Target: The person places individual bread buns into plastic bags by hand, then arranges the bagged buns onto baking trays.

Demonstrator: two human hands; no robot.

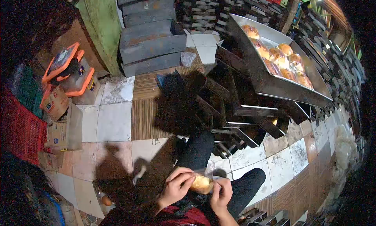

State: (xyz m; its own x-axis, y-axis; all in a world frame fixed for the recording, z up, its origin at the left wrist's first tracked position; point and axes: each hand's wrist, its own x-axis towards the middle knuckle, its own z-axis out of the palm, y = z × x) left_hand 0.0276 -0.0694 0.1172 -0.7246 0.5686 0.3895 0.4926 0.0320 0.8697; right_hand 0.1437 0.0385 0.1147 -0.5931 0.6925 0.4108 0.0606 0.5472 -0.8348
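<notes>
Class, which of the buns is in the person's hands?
The bun held between the left hand and right hand, low in the picture; the buns in the metal tray, upper right, are untouched.

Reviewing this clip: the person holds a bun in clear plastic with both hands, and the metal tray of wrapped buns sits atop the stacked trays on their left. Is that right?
Not quite: the head view shows the metal tray of wrapped buns atop the stacked trays on the person's right, not their left. The rest stands.
</notes>
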